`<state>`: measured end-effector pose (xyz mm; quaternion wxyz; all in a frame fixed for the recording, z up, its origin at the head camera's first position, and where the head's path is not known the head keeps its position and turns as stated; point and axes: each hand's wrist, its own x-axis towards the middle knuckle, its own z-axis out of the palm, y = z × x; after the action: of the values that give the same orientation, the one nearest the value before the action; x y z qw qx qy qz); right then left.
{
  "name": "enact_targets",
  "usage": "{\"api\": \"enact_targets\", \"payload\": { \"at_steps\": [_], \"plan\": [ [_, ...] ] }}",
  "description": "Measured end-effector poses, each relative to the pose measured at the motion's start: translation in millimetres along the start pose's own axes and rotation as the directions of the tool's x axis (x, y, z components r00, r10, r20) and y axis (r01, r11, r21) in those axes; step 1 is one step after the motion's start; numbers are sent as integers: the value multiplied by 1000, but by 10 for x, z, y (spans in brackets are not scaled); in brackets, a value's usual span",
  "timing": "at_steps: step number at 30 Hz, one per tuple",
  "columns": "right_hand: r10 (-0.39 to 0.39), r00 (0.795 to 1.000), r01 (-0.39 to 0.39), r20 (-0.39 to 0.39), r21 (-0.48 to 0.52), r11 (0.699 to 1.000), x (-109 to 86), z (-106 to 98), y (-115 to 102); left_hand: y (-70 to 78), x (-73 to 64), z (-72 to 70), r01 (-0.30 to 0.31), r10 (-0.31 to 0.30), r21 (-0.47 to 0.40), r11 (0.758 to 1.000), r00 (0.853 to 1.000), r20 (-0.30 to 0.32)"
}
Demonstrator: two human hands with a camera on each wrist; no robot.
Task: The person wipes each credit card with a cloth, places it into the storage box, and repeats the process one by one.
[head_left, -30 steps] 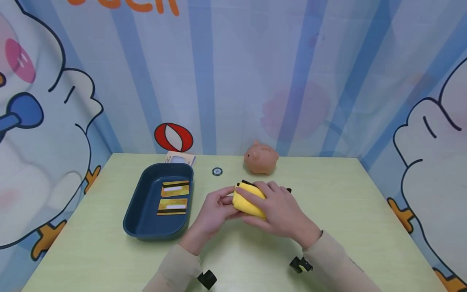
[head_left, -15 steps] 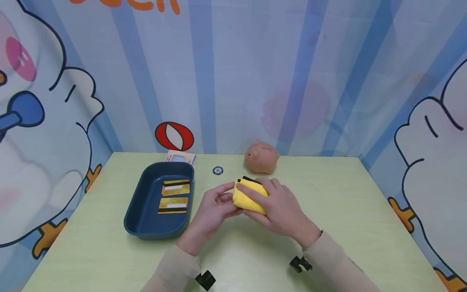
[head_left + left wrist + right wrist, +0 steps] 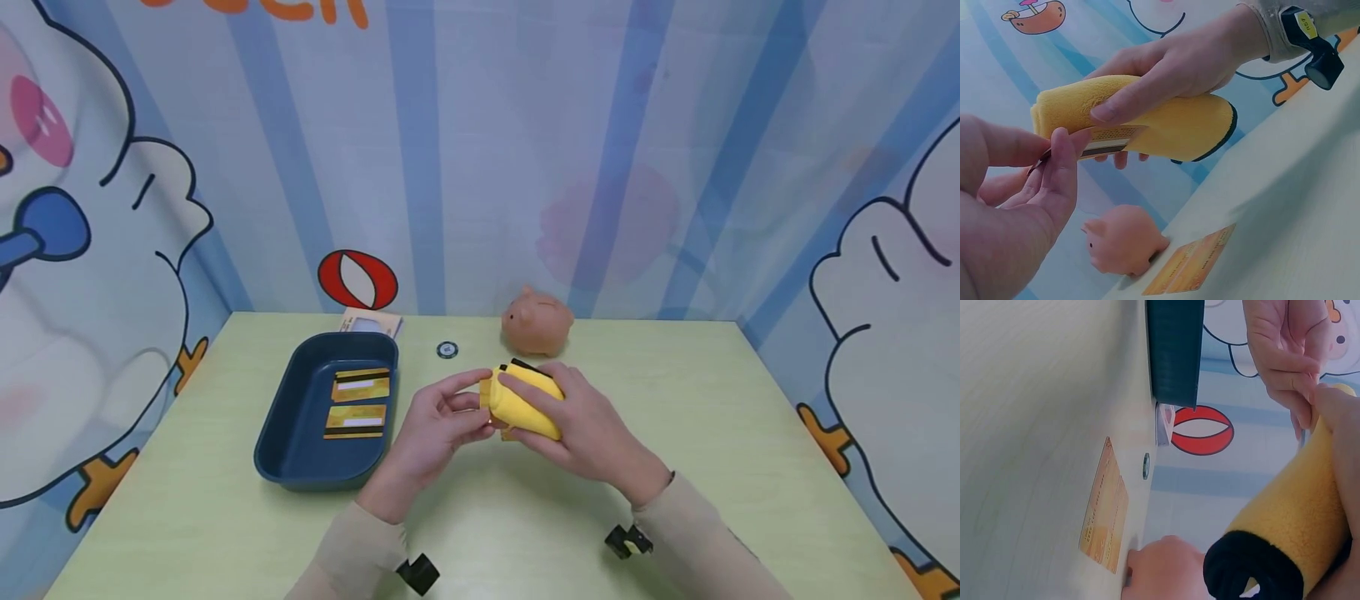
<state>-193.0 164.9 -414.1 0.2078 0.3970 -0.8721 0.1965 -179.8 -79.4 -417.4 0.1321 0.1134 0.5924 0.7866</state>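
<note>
My right hand (image 3: 592, 421) grips a folded yellow cloth (image 3: 527, 402) with black edging, held above the table in front of the piggy bank. A gold bank card (image 3: 1107, 145) with a dark stripe lies against the cloth's underside in the left wrist view. My left hand (image 3: 442, 425) pinches the card's near end between thumb and fingers, beside the cloth. Much of the card is covered by the cloth. Two more orange-gold cards (image 3: 1104, 512) lie side by side on the table below the hands, mostly hidden in the head view.
A dark blue tray (image 3: 292, 433) stands left of the hands, with one gold card (image 3: 362, 385) and another gold card (image 3: 355, 422) inside. Towards the back are a pink piggy bank (image 3: 536, 323), a round chip (image 3: 447, 350) and a pale printed paper item (image 3: 372, 322).
My right hand and the cloth have shifted slightly right, away from the left fingers. The card's edge now shows between them. My left hand stays almost in place.
</note>
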Motion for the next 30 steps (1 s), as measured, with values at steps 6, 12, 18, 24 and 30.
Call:
{"api": "enact_targets", "payload": {
  "at_steps": [6, 12, 18, 24, 30],
  "plan": [
    [18, 1000, -18, -2, 64, 998, -39, -21, 53, 47, -13, -17, 12, -12, 6, 1000, 999, -35],
    [31, 1000, -31, 5, 47, 998, -91, -66, 162, 90, -17, -54, 12, -11, 5, 1000, 998, -62],
    [33, 999, -33, -5, 25, 999, -139, -95, 246, 94, -32, -105, 22, -25, -38, 999, 997, -79],
    [44, 999, -44, -26, 1, 999, -184, -128, 298, 83, -39, -134, 40, -45, -55, 998, 995, -95],
    [73, 997, -74, -36, -21, 997, -214, -208, 349, 57, -38, -146, 86, -85, -2, 996, 987, -133]
  ]
}}
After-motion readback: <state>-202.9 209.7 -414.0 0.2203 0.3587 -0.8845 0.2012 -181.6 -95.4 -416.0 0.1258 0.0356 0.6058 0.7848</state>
